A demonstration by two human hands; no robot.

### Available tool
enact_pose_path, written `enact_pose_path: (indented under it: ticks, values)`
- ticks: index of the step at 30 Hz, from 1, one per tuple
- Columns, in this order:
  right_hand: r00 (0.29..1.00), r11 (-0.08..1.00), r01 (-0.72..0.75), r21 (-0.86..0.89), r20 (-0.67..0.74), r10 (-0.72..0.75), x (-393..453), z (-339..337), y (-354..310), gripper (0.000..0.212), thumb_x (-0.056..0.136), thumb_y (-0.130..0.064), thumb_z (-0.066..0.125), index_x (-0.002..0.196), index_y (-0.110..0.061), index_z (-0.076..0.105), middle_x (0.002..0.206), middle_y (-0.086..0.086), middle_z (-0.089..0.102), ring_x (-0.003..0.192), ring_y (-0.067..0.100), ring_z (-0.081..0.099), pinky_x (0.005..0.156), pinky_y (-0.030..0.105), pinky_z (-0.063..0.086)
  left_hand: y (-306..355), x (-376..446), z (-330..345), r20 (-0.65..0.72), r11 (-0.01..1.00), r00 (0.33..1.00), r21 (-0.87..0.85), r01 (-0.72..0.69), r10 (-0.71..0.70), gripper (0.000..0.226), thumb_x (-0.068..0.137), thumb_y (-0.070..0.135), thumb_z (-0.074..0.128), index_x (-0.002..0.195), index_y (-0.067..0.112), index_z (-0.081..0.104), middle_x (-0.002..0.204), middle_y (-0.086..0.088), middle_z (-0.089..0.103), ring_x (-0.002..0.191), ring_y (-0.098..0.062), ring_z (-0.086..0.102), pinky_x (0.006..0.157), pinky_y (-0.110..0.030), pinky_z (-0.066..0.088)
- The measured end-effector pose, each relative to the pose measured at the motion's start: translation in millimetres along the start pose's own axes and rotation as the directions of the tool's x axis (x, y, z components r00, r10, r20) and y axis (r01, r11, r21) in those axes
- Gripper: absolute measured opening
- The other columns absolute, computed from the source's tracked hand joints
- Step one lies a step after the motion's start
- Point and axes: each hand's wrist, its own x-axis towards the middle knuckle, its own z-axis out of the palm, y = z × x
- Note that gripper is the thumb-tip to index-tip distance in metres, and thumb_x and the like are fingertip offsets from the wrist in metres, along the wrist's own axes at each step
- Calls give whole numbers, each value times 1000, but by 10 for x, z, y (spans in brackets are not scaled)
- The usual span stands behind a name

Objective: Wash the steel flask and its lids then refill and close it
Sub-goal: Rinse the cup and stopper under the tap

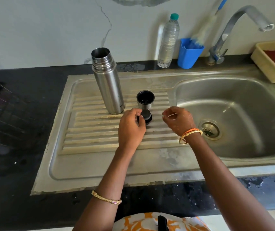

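Centre frame: our left hand (131, 126) pinches the stopper (146, 117) on the drainer (100, 134); right hand (178, 120) curled, empty. We lift it squarely, keeping hold.

Rear wall (50, 30): pale painted plaster, one dark hairline crack wandering down its middle, a grey stain at the top edge. Countertop (16, 147): black speckled stone, with wet patches near the right front edge. Set into it, a stainless steel sink unit with ribbed drainboard (100, 135) at left and basin (233, 114) at right, drain strainer (210, 130) in its floor. Curved metal tap (243, 19) mounted behind the basin. Lighting even, daylight in character.
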Motion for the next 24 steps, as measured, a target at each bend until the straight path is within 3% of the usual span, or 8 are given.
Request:
enact_pose_path:
  ticks: [3,5,8,11,14,20,22,24]
  values:
    - [993,998,16,-65,121,-8,44,-414,-27,8,84,-16,66,88,-13,72,80,2,71,76,16,65,72,22,46,341,36,1,-26,992,995,78,-97,99,17,90,17,58,105,11,65,98,-5,66,87,-20,63,76,-41,54]
    - [975,999,-11,-43,222,20,78,-698,-12,6,85,-22,67,89,-19,70,78,-1,71,77,16,68,74,26,51,589,80,18,-56,948,992,303,-93,115,25,89,28,58,108,13,64,102,-7,66,95,-26,61,83,-43,50]
    - [948,994,-85,63,311,61,119,-867,33,13,84,-26,68,95,-19,70,85,0,69,80,18,67,74,34,58,696,159,92,50,802,990,592,74,-129,58,82,58,62,126,21,54,133,-13,46,124,-35,43,98,-51,36]
    - [901,992,-116,58,425,80,124,-678,109,23,84,-21,70,106,-16,67,93,0,62,80,18,62,72,31,59,545,141,189,107,842,963,515,159,-248,55,81,49,69,126,21,54,139,-15,35,130,-34,34,99,-56,36]
    - [918,995,-75,61,395,45,147,-433,191,20,82,-18,70,102,-19,68,96,2,62,82,18,61,81,36,56,457,96,250,73,859,984,502,104,-162,46,84,32,71,125,19,55,136,-12,38,128,-32,35,97,-51,40]
    - [933,998,65,15,354,-66,164,-672,46,20,84,-17,68,104,-11,68,100,2,67,91,10,61,88,21,47,712,0,273,13,953,994,285,-106,107,29,86,21,66,114,16,65,119,-5,56,111,-23,48,90,-39,44]
    - [926,995,51,88,368,-80,188,-995,27,19,86,-20,68,103,-13,69,98,2,69,91,13,65,85,24,50,943,63,286,140,994,985,29,-104,99,23,88,19,65,111,17,66,109,1,62,97,-8,57,83,-24,45]
    - [896,944,-100,315,441,-53,169,-1276,95,15,89,-16,62,102,-10,68,93,6,72,86,15,69,79,28,53,1139,201,370,392,968,920,-225,114,-17,16,91,13,63,106,12,67,95,3,67,78,5,62,70,-11,46]
